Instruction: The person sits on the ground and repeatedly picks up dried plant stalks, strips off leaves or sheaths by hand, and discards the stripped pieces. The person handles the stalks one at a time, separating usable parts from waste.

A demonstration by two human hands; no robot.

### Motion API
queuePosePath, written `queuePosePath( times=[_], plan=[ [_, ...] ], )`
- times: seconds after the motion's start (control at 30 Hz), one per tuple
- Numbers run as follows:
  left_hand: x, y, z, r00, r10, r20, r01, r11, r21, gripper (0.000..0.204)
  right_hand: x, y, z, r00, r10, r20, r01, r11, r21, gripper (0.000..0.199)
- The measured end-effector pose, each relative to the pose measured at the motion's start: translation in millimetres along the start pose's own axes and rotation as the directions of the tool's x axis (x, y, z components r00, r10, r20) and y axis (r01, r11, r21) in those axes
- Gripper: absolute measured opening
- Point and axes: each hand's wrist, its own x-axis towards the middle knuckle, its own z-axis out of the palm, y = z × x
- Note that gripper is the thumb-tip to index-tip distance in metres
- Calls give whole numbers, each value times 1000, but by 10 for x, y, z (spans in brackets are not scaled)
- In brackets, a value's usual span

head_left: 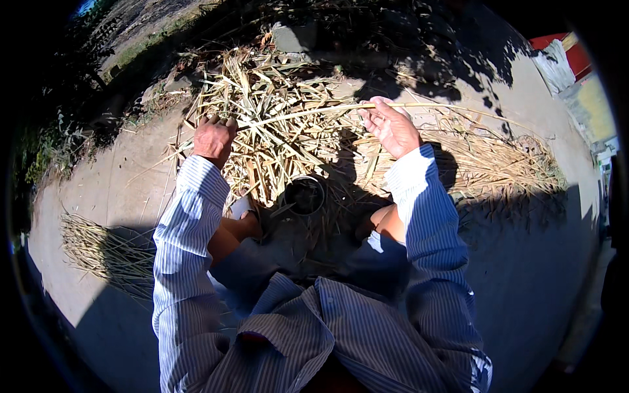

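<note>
A long, thin dry stalk [301, 114] stretches between my two hands, its far end reaching out past the right one. My left hand [215, 137] is closed, knuckles up, around the stalk's left part. With thumb and fingertips, my right hand [393, 128] pinches it further along, palm partly turned up. Beneath the stalk spreads a heap of pale dry leaf strips [275, 147]. To the right lies a layer of long straw-coloured stalks [501, 160], their tips fanned out.
A round dark container [322, 196] stands between my feet. At the left lies a smaller bundle of stalks [108, 252] on the concrete floor [92, 183]. A stone block [295, 37] sits behind the heap. A whitish sack [555, 69] and a red object [580, 60] are at the far right.
</note>
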Motion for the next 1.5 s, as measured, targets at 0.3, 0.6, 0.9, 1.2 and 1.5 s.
queuePosePath(
  times=[0.3, 0.6, 0.9, 1.2, 1.5],
  plan=[
    [449, 1015, 68, 807, -108, -581, -101, 943, -316, 20, 141, -259, -253, 928, -218, -303, 159, 965, -210, 34],
    [-549, 2415, 2556, 778, 214, 591, 191, 815, -548, 53, 219, 10, -62, 929, -305, -207, 167, 849, -501, 22],
    [-638, 2934, 2959, 622, 193, 759, 403, 752, -522, 29, 260, 149, 97, 865, -392, -314, 191, 835, -516, 24],
    [-209, 1979, 2917, 798, -301, 522, 563, 684, -465, 20, 246, 106, 103, 842, -400, -361, 236, 876, -420, 23],
    [8, 1420, 3180, 528, -23, 849, 698, -557, -450, 72, 285, 163, 98, 838, -350, -419, 172, 898, -406, 22]
  ],
)
